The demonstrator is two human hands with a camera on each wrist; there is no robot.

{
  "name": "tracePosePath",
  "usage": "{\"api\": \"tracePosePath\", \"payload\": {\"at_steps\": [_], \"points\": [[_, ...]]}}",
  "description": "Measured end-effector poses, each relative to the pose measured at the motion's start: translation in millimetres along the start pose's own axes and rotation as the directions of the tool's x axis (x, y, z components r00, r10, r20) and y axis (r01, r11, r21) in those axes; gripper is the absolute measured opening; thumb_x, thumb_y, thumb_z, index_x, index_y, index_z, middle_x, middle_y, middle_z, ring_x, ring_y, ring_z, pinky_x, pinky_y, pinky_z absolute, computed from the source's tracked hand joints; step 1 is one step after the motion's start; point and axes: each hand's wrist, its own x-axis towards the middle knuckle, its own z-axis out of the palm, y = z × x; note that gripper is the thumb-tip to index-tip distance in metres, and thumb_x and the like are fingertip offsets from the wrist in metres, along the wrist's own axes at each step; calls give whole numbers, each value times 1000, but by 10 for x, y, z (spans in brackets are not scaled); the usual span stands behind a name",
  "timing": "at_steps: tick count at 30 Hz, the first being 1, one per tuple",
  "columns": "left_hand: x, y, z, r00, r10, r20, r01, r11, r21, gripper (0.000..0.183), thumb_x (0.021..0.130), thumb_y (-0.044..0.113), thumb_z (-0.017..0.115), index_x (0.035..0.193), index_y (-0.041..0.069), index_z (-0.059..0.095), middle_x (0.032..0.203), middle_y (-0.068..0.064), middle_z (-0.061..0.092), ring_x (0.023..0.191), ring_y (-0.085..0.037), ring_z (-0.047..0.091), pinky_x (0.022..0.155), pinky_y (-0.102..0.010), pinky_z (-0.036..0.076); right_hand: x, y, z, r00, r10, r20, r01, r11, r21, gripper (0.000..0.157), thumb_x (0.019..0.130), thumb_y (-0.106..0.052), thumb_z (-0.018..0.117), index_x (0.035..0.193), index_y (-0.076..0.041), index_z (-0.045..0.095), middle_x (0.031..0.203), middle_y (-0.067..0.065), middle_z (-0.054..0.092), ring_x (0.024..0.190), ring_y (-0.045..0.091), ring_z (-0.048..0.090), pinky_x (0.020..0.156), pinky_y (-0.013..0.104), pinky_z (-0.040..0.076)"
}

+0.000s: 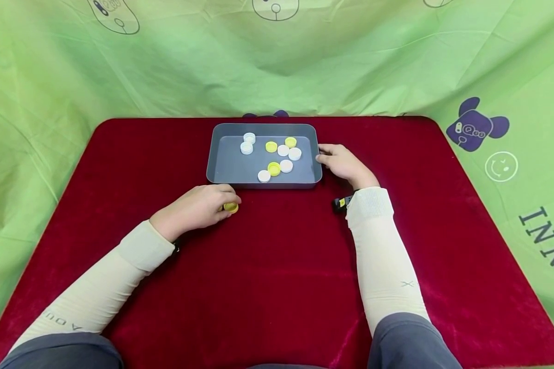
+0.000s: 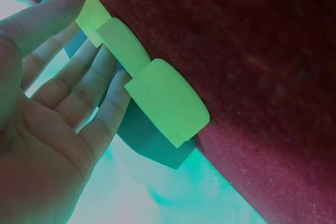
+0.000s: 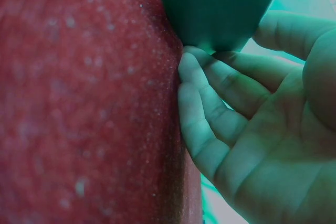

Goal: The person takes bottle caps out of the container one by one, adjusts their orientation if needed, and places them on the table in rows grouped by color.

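Observation:
In the head view my left hand (image 1: 200,207) is just below the front left corner of a grey tray (image 1: 258,185). Its thumb and fingers hold a yellow bottle cap (image 1: 231,207) at the tabletop. Three yellow caps (image 2: 168,103) stand in a row in the left wrist view, thumb at the far one, fingers along their side. My right hand (image 1: 346,164) grips the tray's right wall, thumb at the rim. In the right wrist view its fingers (image 3: 202,114) curl low against the tray wall (image 3: 218,9). Inside the tray lie several white caps (image 1: 295,154) and three yellow caps (image 1: 274,169).
A dark red cloth (image 1: 277,287) covers the table. Green printed fabric (image 1: 351,61) hangs behind it and at both sides. A small black device (image 1: 341,204) is at the right wrist.

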Motion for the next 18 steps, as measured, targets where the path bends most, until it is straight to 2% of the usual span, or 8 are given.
{"api": "tracePosePath", "payload": {"at_steps": [18], "points": [[-9, -10, -6, 1000, -9, -2, 9, 1000, 1, 28, 81, 10, 78, 109, 10, 72, 103, 0, 63, 93, -16, 60, 79, -36, 52, -2, 6, -6, 1000, 23, 9, -23, 1000, 10, 54, 101, -19, 50, 151, -6, 34, 145, 12, 43, 110, 30, 52, 101, 43, 38]]}}
